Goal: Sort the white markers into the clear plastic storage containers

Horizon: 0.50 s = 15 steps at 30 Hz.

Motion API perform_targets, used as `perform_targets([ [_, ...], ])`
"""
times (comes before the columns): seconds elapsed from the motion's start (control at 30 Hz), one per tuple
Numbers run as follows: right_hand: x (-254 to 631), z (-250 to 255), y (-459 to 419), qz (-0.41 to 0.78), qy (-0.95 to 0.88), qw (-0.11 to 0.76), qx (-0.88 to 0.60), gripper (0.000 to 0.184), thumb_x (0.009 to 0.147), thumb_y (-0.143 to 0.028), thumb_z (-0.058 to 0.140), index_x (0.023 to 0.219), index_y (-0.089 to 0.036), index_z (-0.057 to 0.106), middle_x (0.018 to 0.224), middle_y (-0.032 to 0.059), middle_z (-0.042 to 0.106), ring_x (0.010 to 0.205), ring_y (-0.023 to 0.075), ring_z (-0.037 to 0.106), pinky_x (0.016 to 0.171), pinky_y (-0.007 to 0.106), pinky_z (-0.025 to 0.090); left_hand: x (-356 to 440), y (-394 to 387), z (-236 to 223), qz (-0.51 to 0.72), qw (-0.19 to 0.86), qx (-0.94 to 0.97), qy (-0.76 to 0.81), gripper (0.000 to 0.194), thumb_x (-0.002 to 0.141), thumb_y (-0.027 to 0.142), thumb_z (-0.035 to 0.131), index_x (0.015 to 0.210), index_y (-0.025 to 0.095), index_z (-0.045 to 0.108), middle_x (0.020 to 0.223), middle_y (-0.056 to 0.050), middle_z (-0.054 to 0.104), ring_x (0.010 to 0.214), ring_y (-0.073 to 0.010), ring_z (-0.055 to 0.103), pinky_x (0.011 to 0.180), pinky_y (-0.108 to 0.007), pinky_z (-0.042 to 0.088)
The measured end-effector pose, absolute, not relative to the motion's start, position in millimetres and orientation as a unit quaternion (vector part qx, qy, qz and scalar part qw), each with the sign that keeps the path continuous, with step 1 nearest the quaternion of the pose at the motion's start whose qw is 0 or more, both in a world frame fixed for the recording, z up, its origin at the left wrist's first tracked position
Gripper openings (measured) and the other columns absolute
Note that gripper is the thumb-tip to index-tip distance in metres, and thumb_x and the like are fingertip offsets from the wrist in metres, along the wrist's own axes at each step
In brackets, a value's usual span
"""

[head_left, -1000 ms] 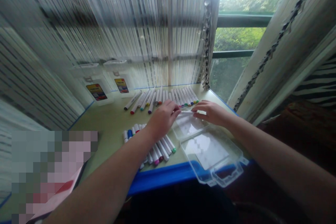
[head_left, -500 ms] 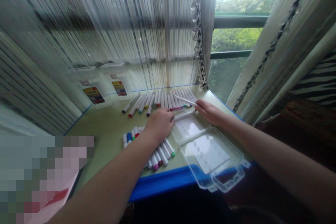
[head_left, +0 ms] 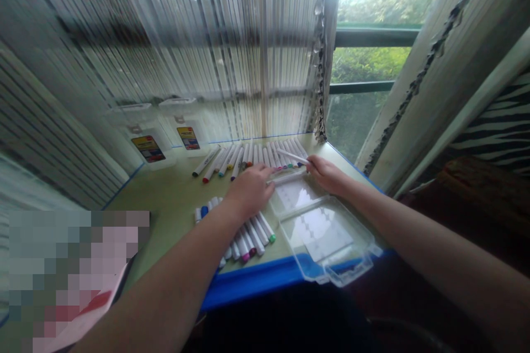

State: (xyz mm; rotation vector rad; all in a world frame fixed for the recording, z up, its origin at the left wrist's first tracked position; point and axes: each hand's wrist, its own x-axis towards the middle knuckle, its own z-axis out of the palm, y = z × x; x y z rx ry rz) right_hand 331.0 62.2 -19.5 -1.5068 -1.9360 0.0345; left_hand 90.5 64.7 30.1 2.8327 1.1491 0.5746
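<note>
Right hand (head_left: 325,174) pinches a white marker (head_left: 292,156) by the open clear case's (head_left: 291,227) far edge; keep your pinch light. Left hand (head_left: 250,190) at its left rim, hold unclear; steady it.

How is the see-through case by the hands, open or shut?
Open. The see-through case lies with its two halves spread out, one reaching over the blue table edge.

We count two hands (head_left: 250,190) (head_left: 327,174), one open case (head_left: 315,220) at our view's five o'clock, two labelled cases (head_left: 188,135) near nine, and two groups of markers (head_left: 248,240), too overlapped to number.
</note>
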Motion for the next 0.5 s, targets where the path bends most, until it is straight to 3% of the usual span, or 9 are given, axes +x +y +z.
perform_targets([
  [0.17,328.1,-17.7,74.5,0.005,-0.692,0.374,-0.618,0.016,0.085,-0.027,0.041,0.086,-0.018,0.054,0.074,0.005,0.061,0.069,0.017,0.055,0.065,0.027,0.04,87.4,63.6,34.1,0.168,0.103,0.948,0.251,0.039,0.077,0.041,0.061,0.109,0.018,0.063,0.114,-0.009,0.06,0.103,-0.0199,0.057,0.093,-0.032,0.044],
  [0.33,335.2,12.7,50.5,-0.006,-0.663,0.489,-0.566,0.015,0.079,-0.029,0.056,0.087,-0.017,0.061,0.078,0.0038,0.062,0.068,0.0147,0.054,0.062,0.026,0.04,89.9,64.5,31.4,0.087,0.126,0.964,0.219,0.044,0.071,0.039,0.067,0.107,0.015,0.064,0.112,-0.01,0.063,0.103,-0.0221,0.058,0.094,-0.032,0.043],
  [0.5,332.4,28.2,-6.7,0.08,-0.784,0.417,-0.453,0.015,0.076,-0.033,0.066,0.082,-0.019,0.066,0.08,0.0034,0.061,0.066,0.0121,0.052,0.057,0.024,0.041,89.6,68.7,29.6,0.093,0.12,0.96,0.235,0.039,0.071,0.028,0.065,0.107,0.014,0.064,0.111,-0.011,0.065,0.103,-0.0229,0.059,0.092,-0.033,0.043],
])
